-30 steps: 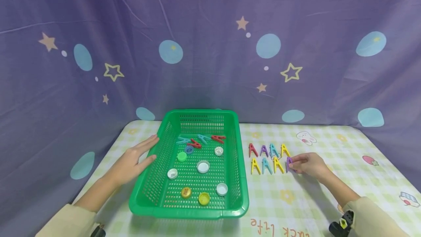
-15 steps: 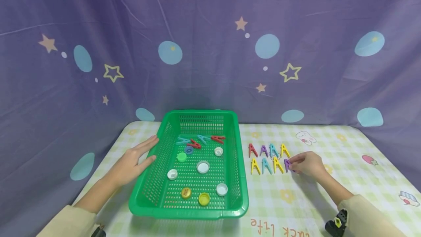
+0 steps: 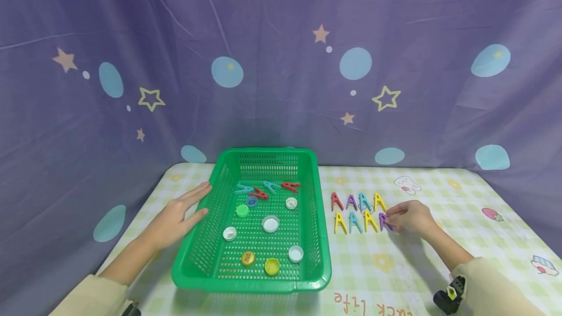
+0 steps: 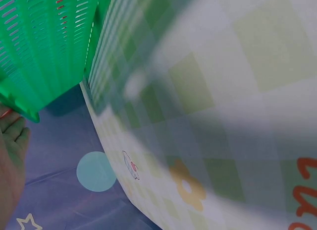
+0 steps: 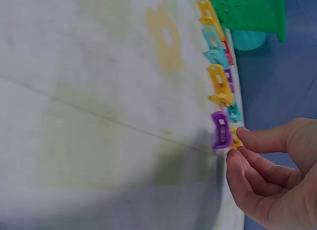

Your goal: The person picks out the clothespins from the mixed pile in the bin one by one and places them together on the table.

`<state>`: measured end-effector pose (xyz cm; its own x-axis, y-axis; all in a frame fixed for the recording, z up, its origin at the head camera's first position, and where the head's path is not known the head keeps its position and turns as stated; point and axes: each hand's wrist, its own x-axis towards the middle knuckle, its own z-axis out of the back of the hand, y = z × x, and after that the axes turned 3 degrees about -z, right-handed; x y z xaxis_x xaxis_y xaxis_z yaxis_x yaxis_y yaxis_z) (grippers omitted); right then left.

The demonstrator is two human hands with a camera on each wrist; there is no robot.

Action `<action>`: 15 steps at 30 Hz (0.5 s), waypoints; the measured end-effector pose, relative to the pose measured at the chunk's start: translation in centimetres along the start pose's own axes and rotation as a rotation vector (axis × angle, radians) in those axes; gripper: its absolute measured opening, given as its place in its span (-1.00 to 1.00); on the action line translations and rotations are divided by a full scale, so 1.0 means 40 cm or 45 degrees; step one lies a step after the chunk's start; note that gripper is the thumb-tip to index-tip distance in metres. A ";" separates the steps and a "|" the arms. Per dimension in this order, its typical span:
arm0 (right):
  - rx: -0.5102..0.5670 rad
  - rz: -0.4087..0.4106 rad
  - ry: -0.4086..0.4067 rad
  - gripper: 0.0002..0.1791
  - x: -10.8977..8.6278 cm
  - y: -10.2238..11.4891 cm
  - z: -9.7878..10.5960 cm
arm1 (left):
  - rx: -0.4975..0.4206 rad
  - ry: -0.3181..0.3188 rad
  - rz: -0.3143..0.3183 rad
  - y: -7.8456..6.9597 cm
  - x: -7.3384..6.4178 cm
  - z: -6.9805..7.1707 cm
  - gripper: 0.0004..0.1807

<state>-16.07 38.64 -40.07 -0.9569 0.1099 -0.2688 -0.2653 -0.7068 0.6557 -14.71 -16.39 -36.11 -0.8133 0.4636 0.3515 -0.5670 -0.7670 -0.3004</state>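
In the head view, my left hand (image 3: 173,218) lies with straight fingers against the left side of the green plastic basket (image 3: 251,284). The left wrist view catches only part of that hand (image 4: 11,150), at the basket's rim (image 4: 29,113). To the right, thumb and fingertips of my right hand (image 3: 410,218) pinch at a purple clothespin (image 3: 384,221), the last of the front row. That purple clothespin (image 5: 221,131) stands right at the fingertips in the right wrist view. Yellow (image 3: 371,221) and light-blue (image 3: 355,222) clothespins line up left of it, with a second row behind.
Inside the basket are several bottle caps, such as a gold cap (image 3: 248,258) and a white cap (image 3: 230,233), plus red (image 3: 290,187) and light-blue (image 3: 270,187) clothespins. A checked tablecloth (image 3: 351,267) covers the table; a purple curtain (image 3: 272,116) hangs behind it.
My right hand has shifted slightly left, and the purple clothespin has come closer to the yellow one and turned to lean. My left hand has stayed against the basket.
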 end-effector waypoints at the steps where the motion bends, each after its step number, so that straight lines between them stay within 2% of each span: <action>1: 0.001 0.003 0.007 -0.67 -0.001 0.004 0.007 | 0.000 -0.001 -0.001 0.000 0.000 0.000 -0.43; 8: 0.049 0.083 0.093 -0.58 0.011 0.048 0.049 | 0.000 -0.003 0.001 -0.001 -0.001 0.002 -0.43; 15: 0.102 0.149 0.180 -0.55 0.037 0.131 0.053 | 0.012 -0.009 -0.012 -0.003 -0.001 0.000 -0.43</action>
<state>-19.12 36.59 -35.53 -0.9573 -0.0731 -0.2798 -0.1668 -0.6506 0.7409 -14.63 -16.31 -36.10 -0.8070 0.4679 0.3604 -0.5734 -0.7668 -0.2885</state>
